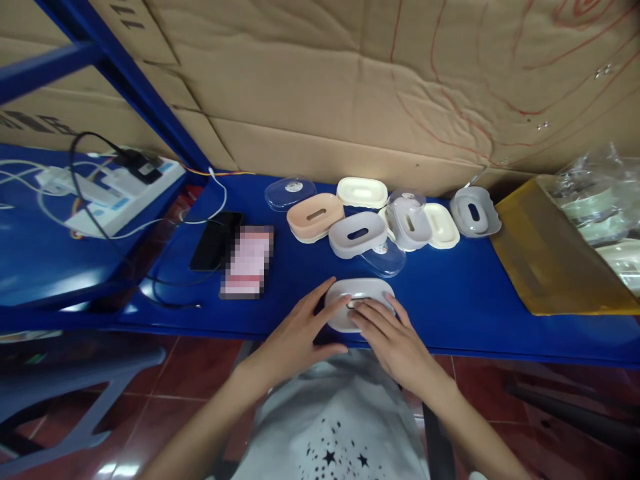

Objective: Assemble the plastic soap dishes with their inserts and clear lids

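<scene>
A light grey oval soap dish (373,288) lies at the front edge of the blue table, between my two hands. My left hand (300,327) holds its left side, one finger reaching in to the middle slot, the thumb by the front rim. Fingers of my right hand (393,333) press together onto the inside near the slot, with another finger at the right rim; the right thumb is hidden. Just beyond stand another grey soap dish (345,247), a peach soap dish (305,217) and a grey one (415,230) at the right.
Cream trays (363,192) and clear lids (290,195) lie behind. Another grey dish (475,217) stands near a cardboard box (550,267) of plastic-wrapped parts. Two phones, one pink-screened (249,260), one black (213,243), lie left, near cables and a power strip (167,175).
</scene>
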Demonstrator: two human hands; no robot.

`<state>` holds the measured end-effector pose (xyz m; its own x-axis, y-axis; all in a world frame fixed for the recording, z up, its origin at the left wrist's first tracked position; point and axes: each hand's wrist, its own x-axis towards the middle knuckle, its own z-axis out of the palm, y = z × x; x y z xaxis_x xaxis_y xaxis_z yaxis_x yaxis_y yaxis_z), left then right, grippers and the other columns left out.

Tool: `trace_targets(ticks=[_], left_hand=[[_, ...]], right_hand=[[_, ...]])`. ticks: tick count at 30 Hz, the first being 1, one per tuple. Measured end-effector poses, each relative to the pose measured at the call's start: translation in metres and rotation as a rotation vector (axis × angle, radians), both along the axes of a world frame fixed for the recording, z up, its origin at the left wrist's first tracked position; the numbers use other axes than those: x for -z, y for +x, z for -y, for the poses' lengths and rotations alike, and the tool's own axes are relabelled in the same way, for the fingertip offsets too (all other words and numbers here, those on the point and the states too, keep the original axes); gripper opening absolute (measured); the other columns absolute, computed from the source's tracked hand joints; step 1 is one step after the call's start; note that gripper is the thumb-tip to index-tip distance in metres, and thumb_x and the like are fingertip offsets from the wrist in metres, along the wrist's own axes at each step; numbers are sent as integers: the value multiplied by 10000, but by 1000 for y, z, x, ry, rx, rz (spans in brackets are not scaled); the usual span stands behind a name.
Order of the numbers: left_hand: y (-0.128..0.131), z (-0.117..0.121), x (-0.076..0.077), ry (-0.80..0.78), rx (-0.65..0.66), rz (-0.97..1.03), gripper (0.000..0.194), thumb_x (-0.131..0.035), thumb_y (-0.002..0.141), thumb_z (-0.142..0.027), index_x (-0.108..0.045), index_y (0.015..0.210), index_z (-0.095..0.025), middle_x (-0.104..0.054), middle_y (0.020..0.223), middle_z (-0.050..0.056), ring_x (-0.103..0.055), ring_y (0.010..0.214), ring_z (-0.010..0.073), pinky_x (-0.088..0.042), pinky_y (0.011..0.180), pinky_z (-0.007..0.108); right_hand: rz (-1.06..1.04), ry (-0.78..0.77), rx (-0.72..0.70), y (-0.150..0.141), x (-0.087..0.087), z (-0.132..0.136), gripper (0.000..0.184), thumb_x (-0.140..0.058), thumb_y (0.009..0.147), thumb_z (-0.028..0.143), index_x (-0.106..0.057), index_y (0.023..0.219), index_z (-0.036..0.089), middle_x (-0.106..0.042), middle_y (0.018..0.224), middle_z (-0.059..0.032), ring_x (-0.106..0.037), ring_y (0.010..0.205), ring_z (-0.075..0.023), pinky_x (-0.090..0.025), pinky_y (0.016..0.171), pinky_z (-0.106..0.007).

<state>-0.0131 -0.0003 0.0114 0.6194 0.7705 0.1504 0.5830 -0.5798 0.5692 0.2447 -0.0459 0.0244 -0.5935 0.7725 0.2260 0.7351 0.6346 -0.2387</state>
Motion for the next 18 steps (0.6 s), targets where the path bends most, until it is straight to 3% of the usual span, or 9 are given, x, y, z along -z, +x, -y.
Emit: trace_targets(ticks=[6,9,11,14,16,18], left_hand=[[7,3,6,110,-103,-16,586,-761,988,-401,-539,1516,-282,-465,1619,177,-520,1465,402,-520,1155,634],[6,3,0,116,-95,-17,531,-775,969,-332,-577,1455,-252,-455,1617,184,-504,1473,398,-508,1168,621],[2,3,-5,120,-69,-19,503,-763,961,-280,-587,1432,-251,-422,1653,176,-462,1511,396,-474,1199,622],[-6,4,-9,138,-62,-22,498,-748,967,-280,-578,1435,-266,-367,1701,161,-435,1527,396,-434,1213,640],[-9,6,-9,139,-71,-27,513,-765,967,-325,-573,1439,-273,-394,1685,156,-463,1494,393,-441,1193,635],[-7,6,-8,128,-63,-36,520,-777,969,-352,-571,1440,-271,-438,1653,154,-500,1457,379,-453,1170,614]], right_hand=[[-155,-44,-34,16,2,-24,416,-449,1122,213,-562,1521,246,-526,1654,-71,-406,1597,-232,-381,1318,-534],[-163,-20,112,35,1,-43,482,-426,1139,281,-441,1621,264,-470,1696,-87,-378,1613,-261,-357,1316,-583],[-97,7,229,50,1,-49,479,-454,1140,336,-440,1612,257,-533,1644,-112,-423,1587,-296,-319,1312,-637],[-47,63,334,74,0,-42,425,-576,1091,476,-577,1449,248,-674,1442,-134,-538,1490,-331,-318,1291,-651],[-56,79,419,90,0,-29,494,-636,1035,582,-603,1397,247,-650,1434,-162,-512,1501,-372,-340,1265,-665],[-62,22,487,104,-1,-16,615,-643,1003,652,-558,1470,261,-560,1550,-187,-462,1535,-404,-398,1220,-669]])
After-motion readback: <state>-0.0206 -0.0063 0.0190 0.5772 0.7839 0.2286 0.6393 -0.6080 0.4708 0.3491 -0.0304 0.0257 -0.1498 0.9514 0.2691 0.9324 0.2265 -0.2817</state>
